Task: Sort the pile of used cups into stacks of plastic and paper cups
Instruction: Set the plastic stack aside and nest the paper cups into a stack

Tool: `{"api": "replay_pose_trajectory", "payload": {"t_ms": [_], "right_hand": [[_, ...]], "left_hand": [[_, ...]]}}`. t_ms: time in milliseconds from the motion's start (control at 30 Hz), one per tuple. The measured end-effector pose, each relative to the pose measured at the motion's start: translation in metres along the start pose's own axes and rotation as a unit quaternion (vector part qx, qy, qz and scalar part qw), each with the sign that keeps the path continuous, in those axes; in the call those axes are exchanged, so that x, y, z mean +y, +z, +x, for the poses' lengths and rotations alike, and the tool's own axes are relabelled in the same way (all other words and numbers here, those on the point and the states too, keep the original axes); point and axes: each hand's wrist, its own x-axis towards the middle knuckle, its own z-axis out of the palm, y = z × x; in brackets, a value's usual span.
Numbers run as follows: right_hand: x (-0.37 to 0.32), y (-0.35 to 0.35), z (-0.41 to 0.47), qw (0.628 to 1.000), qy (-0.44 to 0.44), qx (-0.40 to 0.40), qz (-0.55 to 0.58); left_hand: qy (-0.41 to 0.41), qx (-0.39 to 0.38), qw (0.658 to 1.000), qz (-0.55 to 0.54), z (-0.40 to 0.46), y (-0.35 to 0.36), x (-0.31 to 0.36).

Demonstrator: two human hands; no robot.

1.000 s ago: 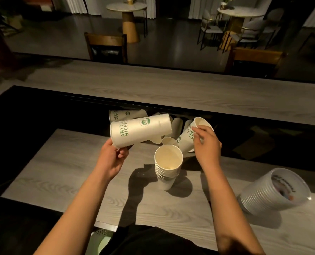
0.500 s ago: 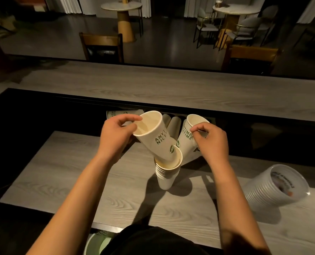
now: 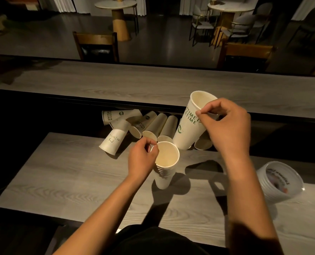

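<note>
Holding a printed paper cup (image 3: 191,122) aloft in the right hand (image 3: 226,126), thumb and forefinger pinched on its rim, mouth up and away, base down toward the body. Long axis tilted: rim leaning up and right, base hanging up and right of the upright paper stack (image 3: 165,166). Stack mouth open upward, axis near vertical, standing on the grey table (image 3: 70,181). Left hand (image 3: 141,159) at the stack's left rim, fingers curled together with fingertips on the top cup's lip; apparently steadying. Judged next move: carry held cup down and left, swing its axis to vertical, drop base-first into the stack mouth. Right hand the nearer and only loaded one. Risk: held cup's base catching the stack rim if tilt not removed first. Remaining loose paper cups (image 3: 149,126) lying on their sides just behind the stack, mouths mostly toward the body, long axes running away from the viewer. Plastic stack (image 3: 280,183) lying tilted at far right, well apart, mouth toward the camera.
</note>
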Motion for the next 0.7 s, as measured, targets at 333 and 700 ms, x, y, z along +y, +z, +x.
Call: {"api": "replay_pose_trajectory", "payload": {"t_ms": [333, 700], "right_hand": [[-0.033, -0.008, -0.009, 0.994, -0.034, -0.026, 0.102], [0.003, 0.035, -0.026, 0.933, -0.072, -0.339, -0.103]], "left_hand": [[-0.072, 0.022, 0.984, -0.163, -0.001, 0.012, -0.008], [-0.194, -0.031, 0.951, -0.239, -0.001, 0.004, -0.027]]}}
